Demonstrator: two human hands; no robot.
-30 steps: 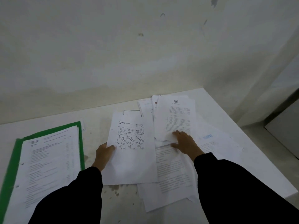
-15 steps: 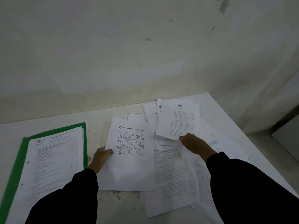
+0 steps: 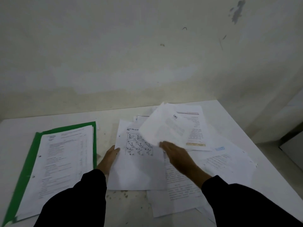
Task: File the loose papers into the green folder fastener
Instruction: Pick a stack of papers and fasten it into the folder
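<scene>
Where the arms come in: black sleeves (image 3: pixel 73 202) at the bottom edge, one on each side.
Table (image 3: pixel 129 203): white, with speckled stains between the sleeves.
Left hand (image 3: pixel 109 158): grasps the left edge of the picture sheet, thumb on top, fingers hidden by the paper.
Picture sheet (image 3: pixel 139 171): flat in the middle of the table. Grid of small drawings in the upper half, lower half blank. Its right side overlaps the loose papers.
Right hand (image 3: pixel 177 154): back up, fingers at the lower corner of the lifted sheet, holding it. The exact pinch is lost in blur.
Lifted sheet (image 3: pixel 162 128): raised off the pile, tilted and motion-blurred. It covers the top right corner of the picture sheet.
Loose papers (image 3: pixel 226 163): overlapping spread of printed text on the right half of the table, from under the right forearm to the far edge. One far sheet has a tan band near its bottom.
Green folder (image 3: pixel 31 163): open flat on the left of the table, just beside the left hand and apart from the loose papers.
Filed stack (image 3: pixel 65 161): printed sheets lying on the folder, two punch holes along the left margin. The fastener can't be made out.
Wall (image 3: pixel 147 63): pale and scuffed, right behind the table.
</scene>
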